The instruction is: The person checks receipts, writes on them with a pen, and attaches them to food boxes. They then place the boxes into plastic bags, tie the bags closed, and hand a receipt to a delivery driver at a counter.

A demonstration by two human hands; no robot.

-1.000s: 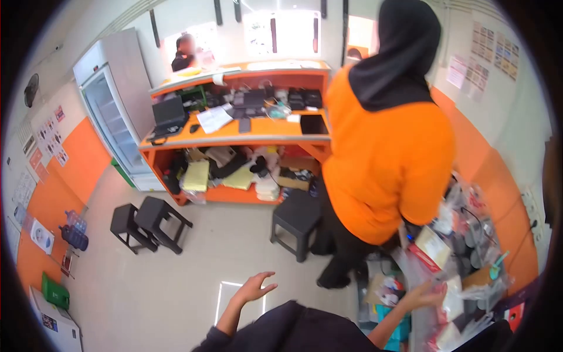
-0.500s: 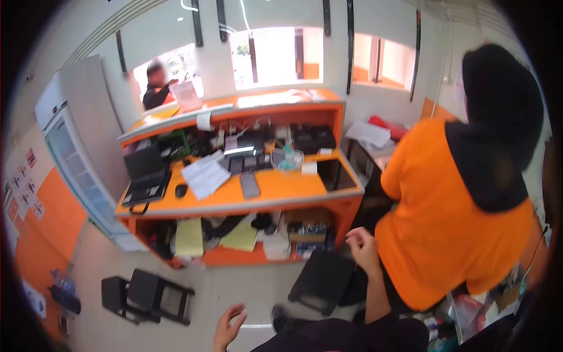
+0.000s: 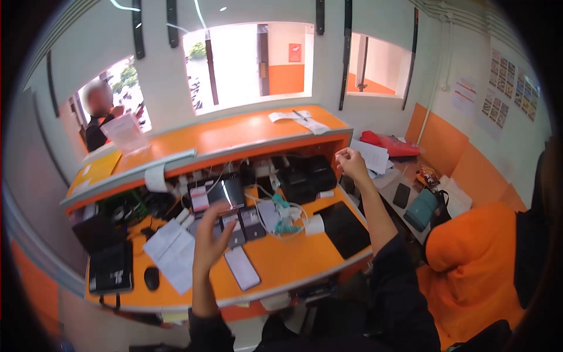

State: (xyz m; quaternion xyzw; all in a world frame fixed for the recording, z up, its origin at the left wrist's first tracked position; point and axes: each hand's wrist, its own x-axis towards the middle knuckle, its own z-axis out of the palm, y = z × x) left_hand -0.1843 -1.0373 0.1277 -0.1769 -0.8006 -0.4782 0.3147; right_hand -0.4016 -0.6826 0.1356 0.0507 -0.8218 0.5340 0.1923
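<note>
My left hand (image 3: 212,237) hovers over the orange desk with its thumb and fingers apart and nothing between them. Next to it lie white papers (image 3: 174,252) on one side and a phone with a pale screen (image 3: 242,268) on the other. Raised near the right end of the upper shelf is my right hand (image 3: 352,163), its fingers curled; whether anything is inside them is too small to tell. Below it a black flat panel (image 3: 341,229) lies on the desk. Teal items with a white cable (image 3: 286,215) rest between the two hands.
An open laptop (image 3: 110,264) and a mouse (image 3: 152,278) are at the left. The raised orange counter (image 3: 234,132) holds receipts and a clear box (image 3: 125,134). A person in orange (image 3: 475,258) is close at the right. Another person (image 3: 97,117) stands beyond the window.
The view has moved closer to the desk. Both my hands have risen from low in the view to over the desk. The person in orange now appears lower and farther right.
</note>
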